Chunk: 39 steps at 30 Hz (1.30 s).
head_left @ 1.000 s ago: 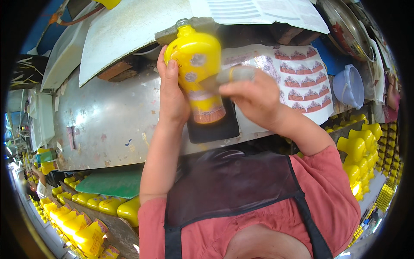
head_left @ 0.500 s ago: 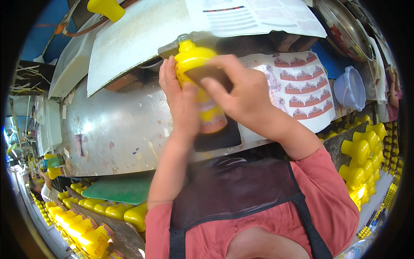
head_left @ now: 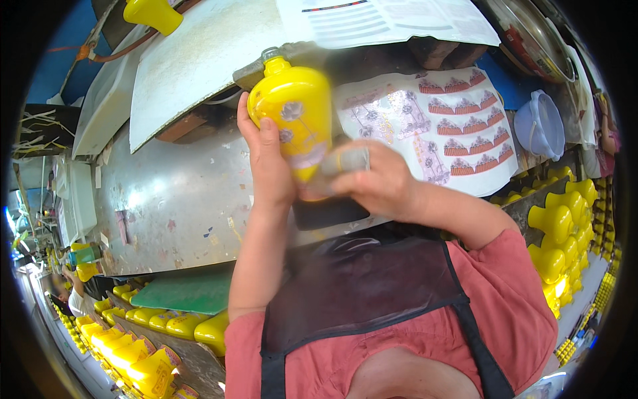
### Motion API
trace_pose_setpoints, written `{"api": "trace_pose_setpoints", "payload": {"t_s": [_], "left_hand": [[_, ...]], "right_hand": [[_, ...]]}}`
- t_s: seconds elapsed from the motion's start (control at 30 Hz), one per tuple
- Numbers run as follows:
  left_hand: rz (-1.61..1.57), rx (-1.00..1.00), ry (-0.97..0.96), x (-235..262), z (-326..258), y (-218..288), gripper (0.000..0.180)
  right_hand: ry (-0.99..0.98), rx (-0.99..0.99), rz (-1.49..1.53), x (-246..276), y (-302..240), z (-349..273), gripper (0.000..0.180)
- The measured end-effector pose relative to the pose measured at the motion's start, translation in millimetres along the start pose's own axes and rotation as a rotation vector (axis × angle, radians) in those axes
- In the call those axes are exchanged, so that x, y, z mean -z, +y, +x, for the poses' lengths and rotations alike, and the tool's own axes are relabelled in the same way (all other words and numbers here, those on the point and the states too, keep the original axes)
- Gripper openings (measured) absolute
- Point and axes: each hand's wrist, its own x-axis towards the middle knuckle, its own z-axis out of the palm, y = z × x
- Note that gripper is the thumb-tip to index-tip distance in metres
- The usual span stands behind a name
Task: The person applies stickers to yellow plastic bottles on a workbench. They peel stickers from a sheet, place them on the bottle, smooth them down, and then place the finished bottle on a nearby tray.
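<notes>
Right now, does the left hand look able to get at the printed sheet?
Probably not directly: the left hand holds the yellow bottle, and this bottle and the right hand lie between it and the printed sheet.

No wording can be made out. Rows of print too small to read run across the white paper sheet (head_left: 369, 25) at the top. A red label, illegible, sits on the round metal pan (head_left: 557, 41). Small reddish lettering, likewise unreadable, marks a yellow bottle (head_left: 147, 376) at lower left.
</notes>
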Motion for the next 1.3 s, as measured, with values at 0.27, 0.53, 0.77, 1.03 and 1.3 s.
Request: {"api": "trace_pose_setpoints", "payload": {"t_s": [0.27,0.53,0.77,1.03,1.3], "left_hand": [[-0.391,0.168,-0.080,8,7,-4,0.059],[-0.464,0.150,-0.161,6,-1,19,0.069],[0.012,0.010,-0.082,9,-16,27,0.072],[0.441,-0.220,-0.152,30,-13,-4,0.082],[0.488,-0.247,-0.202,46,-11,-8,0.086]], "right_hand": [[0.186,-0.580,0.287,-2,19,28,0.023],[0.105,0.039,-0.115,-10,-10,21,0.023],[0.225,-0.137,-0.171,-7,-12,20,0.023],[0.078,-0.208,-0.281,5,-25,12,0.033],[0.015,-0.352,0.004,10,-29,16,0.026]]}}
